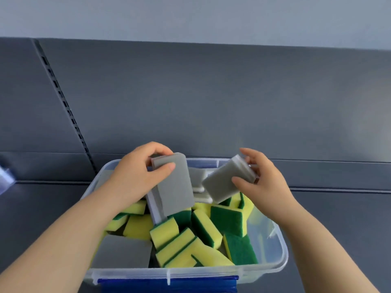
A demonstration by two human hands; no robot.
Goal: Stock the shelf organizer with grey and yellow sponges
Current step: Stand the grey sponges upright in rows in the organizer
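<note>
A clear plastic bin (pixel 281 250) holds several yellow-and-green sponges (pixel 179 244) and grey-and-white sponges. My left hand (pixel 135 174) grips a stack of grey sponges (pixel 173 187) by its top end, tilted over the bin's middle. My right hand (pixel 264 182) holds another grey sponge stack (pixel 224 180) by its right end, slanted above the bin's far right part. One more grey sponge (pixel 124 250) lies flat in the bin's near left corner. More grey sponges (pixel 197 176) show at the bin's back between my hands. The shelf organizer is not visible.
The bin sits on a dark grey shelf surface (pixel 338 218). Behind it rises a dark grey back panel (pixel 211 98) with a slotted upright rail (pixel 63 98) at left. A blue latch (pixel 169 285) is on the bin's near edge. A pale object (pixel 5 178) pokes in at far left.
</note>
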